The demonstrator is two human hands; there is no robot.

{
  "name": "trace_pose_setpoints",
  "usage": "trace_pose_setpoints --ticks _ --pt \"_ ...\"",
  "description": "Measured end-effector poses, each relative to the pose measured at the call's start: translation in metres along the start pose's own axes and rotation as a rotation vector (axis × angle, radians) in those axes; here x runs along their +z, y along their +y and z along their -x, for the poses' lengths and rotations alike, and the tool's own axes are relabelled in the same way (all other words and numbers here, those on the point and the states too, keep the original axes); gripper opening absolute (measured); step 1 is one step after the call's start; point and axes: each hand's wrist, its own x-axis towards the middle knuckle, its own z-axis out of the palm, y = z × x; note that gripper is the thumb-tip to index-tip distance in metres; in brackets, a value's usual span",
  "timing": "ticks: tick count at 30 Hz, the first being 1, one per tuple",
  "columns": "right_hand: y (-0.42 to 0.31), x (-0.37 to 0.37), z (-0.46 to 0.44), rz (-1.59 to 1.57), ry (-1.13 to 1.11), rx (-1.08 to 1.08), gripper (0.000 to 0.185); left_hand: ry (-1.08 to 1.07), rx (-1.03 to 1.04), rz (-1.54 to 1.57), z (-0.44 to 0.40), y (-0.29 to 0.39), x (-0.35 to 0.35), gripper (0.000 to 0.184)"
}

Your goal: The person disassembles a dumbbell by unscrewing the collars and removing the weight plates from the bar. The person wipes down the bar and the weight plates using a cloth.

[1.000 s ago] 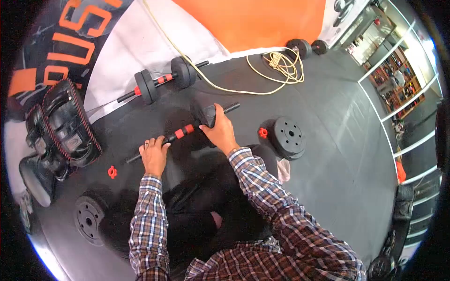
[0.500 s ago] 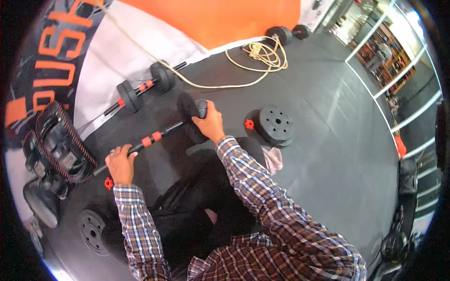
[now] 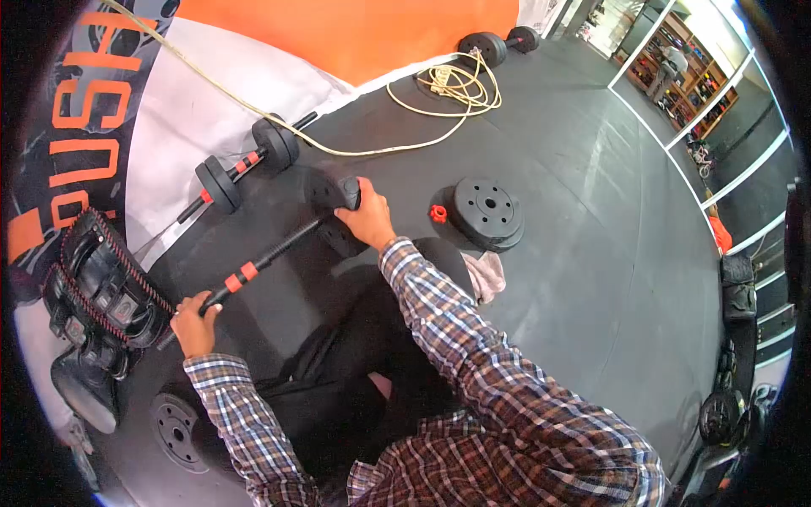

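A black dumbbell bar (image 3: 274, 248) with red bands slants across in front of me. My left hand (image 3: 196, 324) is closed around its lower left part, fingers wrapped over the bar. At the upper end, dark weight plates (image 3: 314, 191) sit around the bar, partly blurred and shadowed. My right hand (image 3: 368, 215) is closed on a black end piece (image 3: 347, 193) beside these plates; its exact shape is partly covered by the fingers. Loose black plates (image 3: 488, 203) lie stacked to the right, with a red star nut (image 3: 438, 214) next to them.
Another dumbbell (image 3: 246, 162) lies by the wall banner, below a yellow cord (image 3: 452, 91). Black padded gear (image 3: 110, 283) is at the left. A single plate (image 3: 177, 433) lies near my left sleeve. A pink cloth (image 3: 485, 277) is near my leg. A person (image 3: 667, 69) stands far off.
My left hand has slid down and left along the bar, and the red nut near it is now hidden. My right hand stays at the plate end. The view has shifted slightly.
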Motion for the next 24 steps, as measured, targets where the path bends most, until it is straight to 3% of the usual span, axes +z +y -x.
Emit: trace_pose_setpoints --ticks 2,6,8,10,11,12,13,14,15,17,19,20,23,24 --pt "0.003 -0.002 -0.005 -0.018 0.050 0.088 0.072 0.060 0.043 -0.054 0.000 -0.006 -0.015 0.035" --pt "0.024 -0.003 -0.017 -0.227 0.228 0.563 0.073 0.148 0.049 -0.261 0.001 -0.017 -0.030 0.033" --pt "0.066 0.005 -0.027 -0.585 0.204 0.748 0.073 0.184 0.003 -0.357 0.001 -0.009 -0.034 0.033" --pt "0.060 0.000 -0.026 -0.765 0.221 0.819 0.073 0.129 -0.026 -0.310 -0.002 -0.005 -0.032 0.033" --pt "0.056 0.000 -0.022 -0.764 0.254 0.806 0.073 0.103 -0.049 -0.293 -0.002 -0.006 -0.031 0.034" --pt "0.052 0.001 -0.021 -0.729 0.275 0.791 0.075 0.241 0.064 -0.225 0.001 -0.008 -0.023 0.033" --pt "0.037 -0.005 -0.014 -0.384 0.347 0.686 0.067 0.251 0.051 -0.216 0.002 -0.004 -0.017 0.033" --pt "0.012 -0.021 -0.002 -0.454 0.329 0.658 0.071 0.210 0.005 -0.219 0.002 -0.004 -0.010 0.033" --pt "0.018 -0.020 -0.003 -0.233 0.395 0.567 0.075 0.168 -0.044 -0.213 0.001 -0.006 -0.004 0.033" --pt "0.044 -0.035 -0.013 -0.747 0.223 0.498 0.074 0.173 -0.069 -0.206 0.001 -0.010 0.006 0.032" --pt "0.021 -0.070 -0.001 -0.873 0.268 0.561 0.090 0.140 -0.098 -0.196 0.004 -0.008 0.015 0.032" --pt "0.037 -0.086 -0.003 -0.998 0.204 0.489 0.090 0.119 -0.120 -0.194 0.003 -0.008 0.017 0.032" --pt "0.055 -0.158 0.008 -1.131 0.204 0.464 0.056 0.071 -0.194 -0.189 0.005 0.002 0.019 0.032" --pt "0.067 -0.173 0.011 -1.143 0.277 0.421 0.053 0.073 -0.202 -0.176 0.004 -0.001 0.023 0.032"
